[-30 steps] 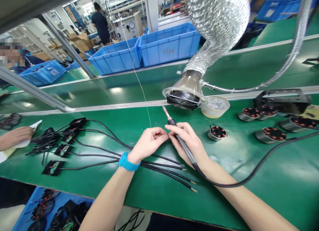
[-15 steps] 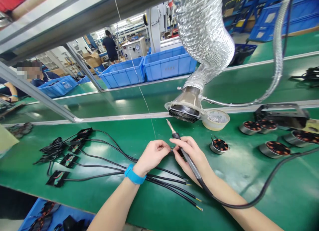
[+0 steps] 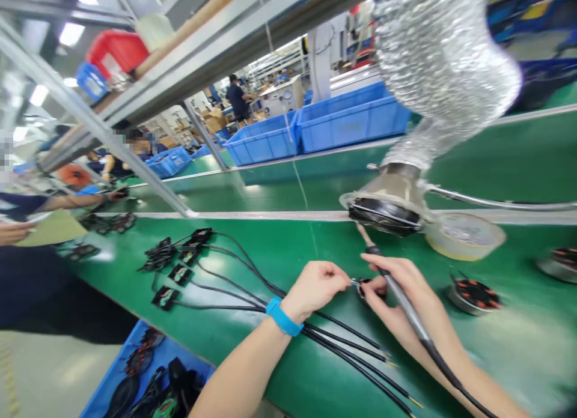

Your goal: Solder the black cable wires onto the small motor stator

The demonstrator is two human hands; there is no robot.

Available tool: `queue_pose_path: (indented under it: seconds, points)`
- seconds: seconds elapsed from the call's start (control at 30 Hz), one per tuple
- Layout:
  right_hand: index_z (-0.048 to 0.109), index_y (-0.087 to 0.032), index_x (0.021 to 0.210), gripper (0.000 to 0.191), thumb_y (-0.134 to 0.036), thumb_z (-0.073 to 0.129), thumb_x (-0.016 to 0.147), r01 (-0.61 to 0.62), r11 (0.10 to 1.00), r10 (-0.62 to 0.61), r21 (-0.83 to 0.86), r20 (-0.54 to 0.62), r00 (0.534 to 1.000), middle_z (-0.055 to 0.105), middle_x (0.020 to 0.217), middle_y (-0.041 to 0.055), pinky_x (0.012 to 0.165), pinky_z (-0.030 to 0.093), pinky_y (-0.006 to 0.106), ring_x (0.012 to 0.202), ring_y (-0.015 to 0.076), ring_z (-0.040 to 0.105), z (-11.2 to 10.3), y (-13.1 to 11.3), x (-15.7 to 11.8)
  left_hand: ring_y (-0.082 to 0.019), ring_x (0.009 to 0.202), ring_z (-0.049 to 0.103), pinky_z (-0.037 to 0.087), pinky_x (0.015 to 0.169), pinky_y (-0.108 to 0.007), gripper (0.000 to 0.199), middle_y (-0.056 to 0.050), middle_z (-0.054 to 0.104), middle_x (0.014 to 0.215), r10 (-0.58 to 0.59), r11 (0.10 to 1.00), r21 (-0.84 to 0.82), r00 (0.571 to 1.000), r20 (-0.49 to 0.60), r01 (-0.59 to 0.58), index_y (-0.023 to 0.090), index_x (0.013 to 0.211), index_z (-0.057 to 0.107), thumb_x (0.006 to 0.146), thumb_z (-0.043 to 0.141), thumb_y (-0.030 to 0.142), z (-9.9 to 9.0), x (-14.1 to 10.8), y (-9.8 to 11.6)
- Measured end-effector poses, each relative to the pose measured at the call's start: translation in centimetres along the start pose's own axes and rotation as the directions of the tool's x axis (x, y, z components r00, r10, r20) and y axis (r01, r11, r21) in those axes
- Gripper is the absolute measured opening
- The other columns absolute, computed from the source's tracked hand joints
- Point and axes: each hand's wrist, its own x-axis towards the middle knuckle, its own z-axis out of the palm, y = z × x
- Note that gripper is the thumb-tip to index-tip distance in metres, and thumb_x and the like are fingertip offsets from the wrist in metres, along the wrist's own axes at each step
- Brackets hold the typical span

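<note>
My right hand (image 3: 412, 292) is wrapped round a soldering iron (image 3: 408, 307), its tip pointing up and away under the fume hood. Between my hands is a small dark round part with a silvery edge (image 3: 374, 287), touched by my right fingertips and partly hidden. My left hand (image 3: 320, 289), with a blue band at the wrist, pinches something tiny beside that part; I cannot make it out. A thin pale strand (image 3: 301, 187) hangs down behind my left hand. Several black cables (image 3: 356, 334) with bared coloured ends pass under my left wrist.
A fume hood (image 3: 383, 208) on a foil duct hangs beyond the iron, beside a plastic bowl (image 3: 466, 235). Motor parts with copper windings (image 3: 475, 295) stand at the right. Small black boards (image 3: 165, 298) end the cables at left. A co-worker's arm (image 3: 81, 200) reaches in from the left.
The view has swung to the left, so things sit farther right in it. The dark round part between my hands now shows more clearly. Both hands keep their grips; a co-worker appears at the left.
</note>
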Motion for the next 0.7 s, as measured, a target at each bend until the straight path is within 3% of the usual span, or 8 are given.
queue_pose_path:
  seconds: [0.13,0.27,0.4,0.53,0.7]
  points:
    - [0.061,-0.025,0.125,0.037,-0.041,0.057,0.091,0.068,0.996,-0.075,-0.054,-0.138,0.988,0.058,0.091,0.0065,0.060,0.053,0.027,0.066,0.0150,0.062,0.7,0.6,0.6,-0.006,0.049,0.039,0.027,0.047,-0.020,0.009,0.002,0.054,0.059,-0.055,0.997,-0.049,0.998,0.003,0.055,0.012,0.071,0.064,0.068,0.062,0.021,0.0,0.7,-0.2]
    - [0.061,-0.029,0.126,0.039,-0.051,0.054,0.094,0.090,0.986,-0.112,-0.141,-0.158,0.981,0.060,0.095,0.0091,0.074,0.052,0.032,0.077,0.0189,0.065,0.7,0.0,0.9,-0.005,0.048,0.042,0.031,0.045,-0.020,0.010,0.002,0.056,0.062,-0.101,0.992,-0.074,0.992,0.083,0.107,0.013,0.071,0.064,0.070,0.063,0.023,-0.3,0.9,-0.1]
    - [0.062,-0.026,0.124,0.031,-0.038,0.057,0.095,0.054,0.994,-0.069,-0.099,-0.158,0.985,0.063,0.100,0.0060,0.083,0.049,0.033,0.083,0.0181,0.064,-0.7,-1.2,0.1,-0.005,0.044,0.039,0.028,0.043,-0.020,0.016,0.003,0.052,0.056,-0.112,0.990,-0.070,0.988,0.108,0.120,0.013,0.068,0.061,0.071,0.064,0.029,-0.2,0.1,0.1]
    - [0.068,-0.024,0.104,0.015,-0.025,0.055,0.097,0.000,0.998,-0.016,-0.067,-0.237,0.971,0.069,0.092,0.0009,0.075,0.050,0.027,0.079,0.0143,0.066,-2.5,-1.6,-1.1,-0.004,0.044,0.038,0.027,0.043,-0.019,0.018,0.003,0.052,0.059,-0.096,0.993,-0.058,0.986,0.133,0.105,0.012,0.071,0.060,0.073,0.061,0.031,-0.3,-0.3,-0.2]
    - [0.069,-0.022,0.083,0.025,-0.025,0.049,0.098,0.003,1.000,0.003,0.023,-0.239,0.971,0.068,0.074,-0.0001,0.061,0.051,0.028,0.064,0.0153,0.065,-3.7,-1.5,-2.1,-0.004,0.046,0.038,0.026,0.043,-0.019,0.019,0.003,0.051,0.062,-0.086,0.994,-0.062,0.990,0.112,0.093,0.013,0.073,0.059,0.074,0.058,0.032,0.2,-0.8,-0.1]
